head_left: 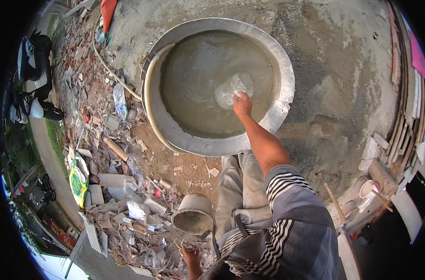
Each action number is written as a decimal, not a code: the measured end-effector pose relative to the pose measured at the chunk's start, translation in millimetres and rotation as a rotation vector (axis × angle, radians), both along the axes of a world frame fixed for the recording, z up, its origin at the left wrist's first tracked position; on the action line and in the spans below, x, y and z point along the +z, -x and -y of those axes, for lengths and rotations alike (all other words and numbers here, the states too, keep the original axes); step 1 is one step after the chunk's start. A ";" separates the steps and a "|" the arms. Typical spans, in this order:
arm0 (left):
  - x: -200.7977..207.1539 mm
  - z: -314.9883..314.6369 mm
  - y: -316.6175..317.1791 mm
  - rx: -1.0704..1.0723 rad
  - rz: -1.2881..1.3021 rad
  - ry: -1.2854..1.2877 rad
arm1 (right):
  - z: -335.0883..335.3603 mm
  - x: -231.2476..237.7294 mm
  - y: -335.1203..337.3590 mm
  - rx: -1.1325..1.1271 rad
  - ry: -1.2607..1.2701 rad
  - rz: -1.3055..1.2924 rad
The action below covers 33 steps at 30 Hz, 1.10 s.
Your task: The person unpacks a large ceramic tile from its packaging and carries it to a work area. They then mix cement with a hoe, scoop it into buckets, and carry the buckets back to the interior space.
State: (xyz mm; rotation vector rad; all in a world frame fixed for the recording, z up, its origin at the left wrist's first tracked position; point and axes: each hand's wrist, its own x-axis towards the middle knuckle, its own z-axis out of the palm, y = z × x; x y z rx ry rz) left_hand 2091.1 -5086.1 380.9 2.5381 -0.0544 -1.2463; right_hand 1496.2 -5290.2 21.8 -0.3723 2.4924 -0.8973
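A large round grey metal tub [283, 84] holds murky grey-brown water [198, 70]. Over its near right part, my right hand [242, 104] is closed on a clear plastic bag [229, 89], which lies puffed out at the water's surface. What the bag contains, if anything, cannot be made out. Low in the view, my left hand [191, 256] is closed on the thin wire handle [176, 240] of a grey, cement-stained bucket [192, 207]. The bucket hangs or stands tilted beside my legs, its mouth toward me.
A pale hose [152, 93] runs over the tub's left rim. Rubble [114, 182] with broken tiles and a green-yellow sack [78, 179] covers the left ground. Long planks [404, 126] are stacked at right, near a wooden-handled tool [333, 198]. A motorbike [37, 79] stands far left.
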 end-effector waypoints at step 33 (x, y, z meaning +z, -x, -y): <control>-76.9 225.8 -28.7 -0.743 -0.499 -0.243 | -469.7 328.5 43.6 -1.216 1.915 0.426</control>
